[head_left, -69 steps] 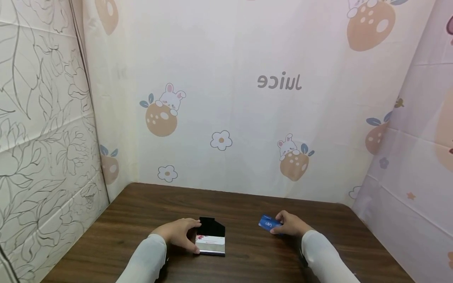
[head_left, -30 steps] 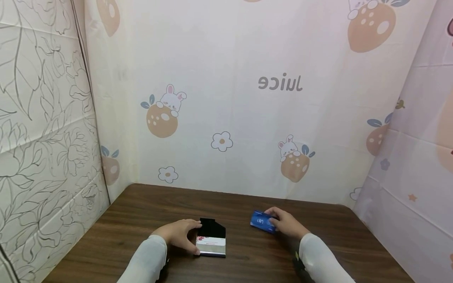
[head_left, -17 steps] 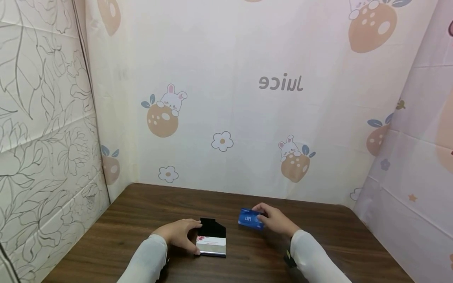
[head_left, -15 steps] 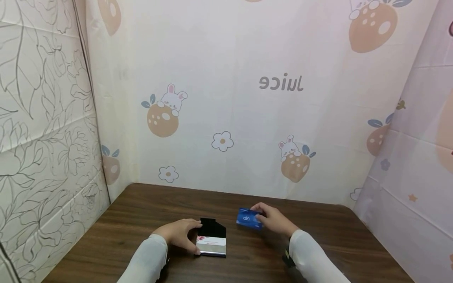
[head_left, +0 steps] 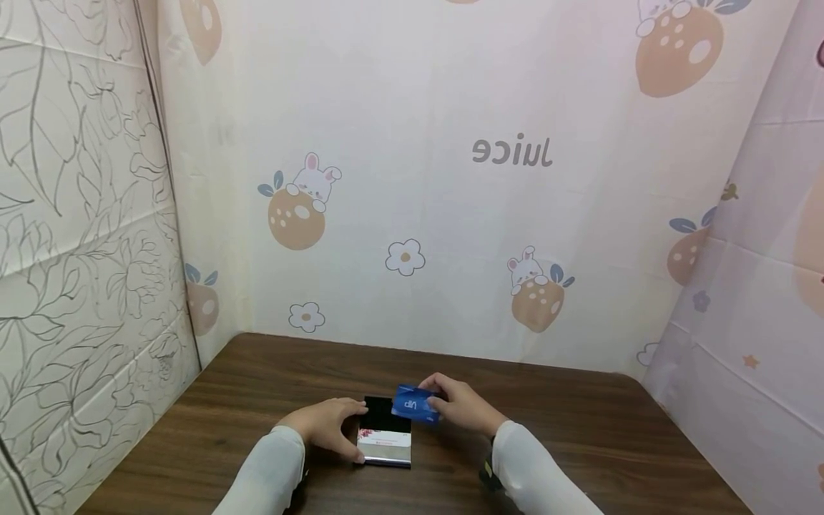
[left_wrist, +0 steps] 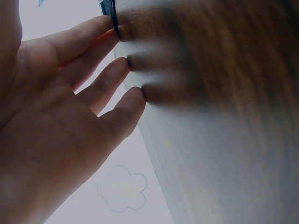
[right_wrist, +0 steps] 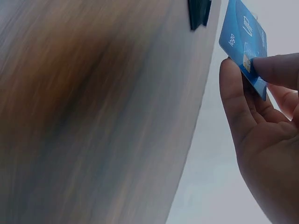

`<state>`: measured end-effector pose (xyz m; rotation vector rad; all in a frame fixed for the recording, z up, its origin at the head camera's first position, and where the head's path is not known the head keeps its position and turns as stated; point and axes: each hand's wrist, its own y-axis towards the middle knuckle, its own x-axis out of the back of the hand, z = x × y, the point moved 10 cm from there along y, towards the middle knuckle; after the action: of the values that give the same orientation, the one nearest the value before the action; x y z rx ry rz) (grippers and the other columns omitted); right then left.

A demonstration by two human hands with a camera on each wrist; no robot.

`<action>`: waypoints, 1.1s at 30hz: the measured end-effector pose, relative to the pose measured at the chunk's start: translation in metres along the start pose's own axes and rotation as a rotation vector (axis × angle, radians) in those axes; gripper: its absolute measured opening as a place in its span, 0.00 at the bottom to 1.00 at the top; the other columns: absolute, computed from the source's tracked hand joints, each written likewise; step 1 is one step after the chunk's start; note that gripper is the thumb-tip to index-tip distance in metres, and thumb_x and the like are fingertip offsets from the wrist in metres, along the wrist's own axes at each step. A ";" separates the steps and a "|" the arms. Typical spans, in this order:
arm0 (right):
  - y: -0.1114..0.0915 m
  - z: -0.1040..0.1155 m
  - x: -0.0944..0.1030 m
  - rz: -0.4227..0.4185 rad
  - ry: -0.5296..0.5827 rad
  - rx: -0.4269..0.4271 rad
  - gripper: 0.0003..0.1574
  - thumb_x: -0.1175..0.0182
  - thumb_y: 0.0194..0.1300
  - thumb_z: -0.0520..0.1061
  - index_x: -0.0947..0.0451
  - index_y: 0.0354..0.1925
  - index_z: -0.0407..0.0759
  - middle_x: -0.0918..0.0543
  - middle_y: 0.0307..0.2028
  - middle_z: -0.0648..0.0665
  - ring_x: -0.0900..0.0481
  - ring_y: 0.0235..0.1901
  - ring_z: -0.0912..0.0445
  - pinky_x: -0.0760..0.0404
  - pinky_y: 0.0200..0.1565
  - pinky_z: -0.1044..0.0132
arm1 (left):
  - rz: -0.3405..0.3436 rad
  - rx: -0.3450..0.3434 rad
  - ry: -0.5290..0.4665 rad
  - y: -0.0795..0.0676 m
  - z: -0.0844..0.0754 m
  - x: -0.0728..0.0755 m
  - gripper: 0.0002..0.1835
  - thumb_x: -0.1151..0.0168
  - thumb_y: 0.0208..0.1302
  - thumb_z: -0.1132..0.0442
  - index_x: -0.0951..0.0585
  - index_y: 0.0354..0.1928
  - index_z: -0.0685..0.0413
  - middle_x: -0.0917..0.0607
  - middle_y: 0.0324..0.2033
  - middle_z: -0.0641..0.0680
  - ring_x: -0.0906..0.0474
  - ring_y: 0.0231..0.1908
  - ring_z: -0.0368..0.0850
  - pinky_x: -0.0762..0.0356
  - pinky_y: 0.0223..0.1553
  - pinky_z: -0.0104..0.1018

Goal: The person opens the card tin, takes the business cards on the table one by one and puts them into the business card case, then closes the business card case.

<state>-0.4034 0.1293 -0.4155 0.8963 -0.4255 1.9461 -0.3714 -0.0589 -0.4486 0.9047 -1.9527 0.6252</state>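
Observation:
My right hand [head_left: 458, 404] pinches a blue VIP card [head_left: 412, 404] between thumb and fingers. In the right wrist view the card [right_wrist: 243, 39] shows a chip and the word "logo", with the thumb lying beside the chip. The head view has the card overlapping the right side of a card case's raised black lid. That card case [head_left: 386, 452] lies opened on the table, a white card with red flowers in its silver tray. My left hand [head_left: 327, 427] rests at its left side, thumb at the near corner, index fingertip by the lid. Other left fingertips [left_wrist: 136, 95] touch the tabletop.
The dark wooden table [head_left: 290, 365] runs back to a patterned curtain [head_left: 412, 179]. More printed cloth hangs on the left [head_left: 84, 236] and right [head_left: 753, 286]. Wood stretches to both sides of the hands.
My right hand has carried the blue card leftward across the table, from well right of the case to over its lid. My left hand and the case have stayed in place.

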 end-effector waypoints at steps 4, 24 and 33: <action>0.006 0.010 -0.013 0.024 0.035 0.009 0.13 0.47 0.68 0.46 0.29 0.51 0.54 0.22 0.46 0.45 0.25 0.40 0.54 0.17 0.42 0.54 | 0.006 0.012 -0.011 0.000 0.000 0.000 0.48 0.30 0.39 0.37 0.31 0.64 0.52 0.32 0.64 0.56 0.40 0.63 0.54 0.38 0.61 0.58; 0.017 0.026 -0.048 0.084 0.050 0.029 0.12 0.46 0.67 0.44 0.28 0.49 0.55 0.22 0.41 0.50 0.24 0.37 0.59 0.18 0.34 0.65 | -0.001 0.026 0.009 0.001 -0.001 0.001 0.49 0.30 0.38 0.36 0.31 0.63 0.53 0.29 0.62 0.56 0.38 0.61 0.54 0.36 0.60 0.58; 0.019 0.025 -0.053 0.062 -0.089 0.052 0.11 0.44 0.65 0.46 0.26 0.47 0.55 0.21 0.39 0.54 0.26 0.36 0.61 0.20 0.45 0.57 | 0.000 0.027 0.007 0.001 -0.001 0.001 0.48 0.30 0.39 0.38 0.30 0.63 0.54 0.29 0.62 0.56 0.38 0.61 0.53 0.36 0.61 0.58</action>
<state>-0.3927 0.0723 -0.4363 1.0171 -0.4615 1.9860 -0.3721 -0.0581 -0.4477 0.9183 -1.9424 0.6549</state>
